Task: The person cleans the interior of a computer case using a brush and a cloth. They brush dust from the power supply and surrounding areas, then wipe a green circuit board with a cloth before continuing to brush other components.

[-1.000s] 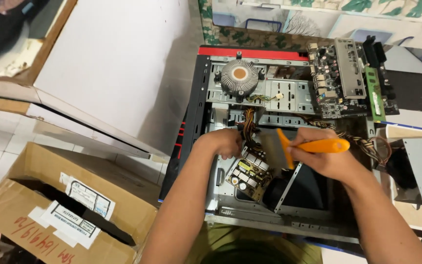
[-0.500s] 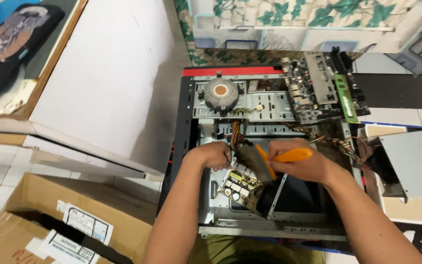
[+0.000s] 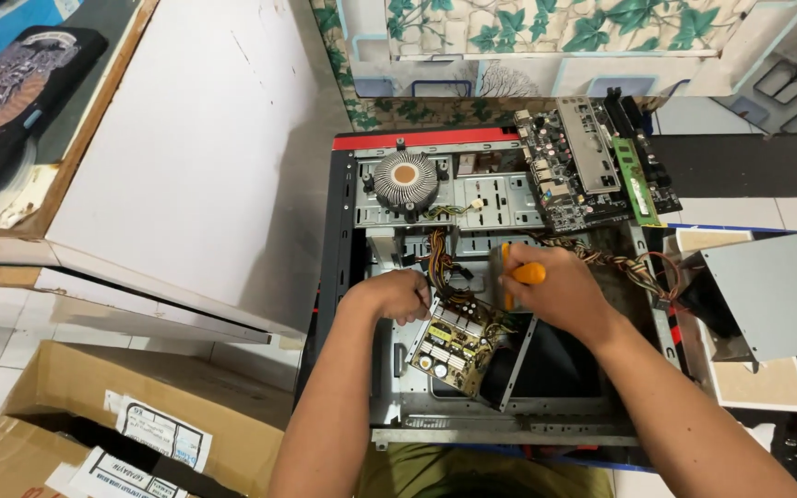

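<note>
Centrally, an opened computer case [image 3: 352,231] is seen lying on its side, with a circuit board [image 3: 454,343] tilted up inside it.

Left hand [image 3: 394,297]: closed in a loose fist, resting at the board's 10 o'clock corner; whether the board or the wires is pinched cannot be told.

Right hand [image 3: 555,290]: closed around an orange-handled screwdriver [image 3: 520,274], whose handle projects from the fist toward 9 o'clock; the tip is hidden. The board is found at 7 o'clock from this hand, just beside it.

Wire bundle [image 3: 437,254]: yellow, red and black leads, run from 12 o'clock of the board up between the two hands.

Round cooler fan [image 3: 405,175]: set at 12 o'clock of the left hand, well apart from it.

Detached motherboard [image 3: 583,171] with a green memory stick [image 3: 636,184]: laid across the case's edge at 1 o'clock of the right hand.

Grey metal box [image 3: 772,295]: placed at 3 o'clock of the right hand, outside the case.

White panel [image 3: 186,157]: leaned at 9 o'clock of the case.

Cardboard box [image 3: 66,406]: noted at 8 o'clock, on the floor.
</note>
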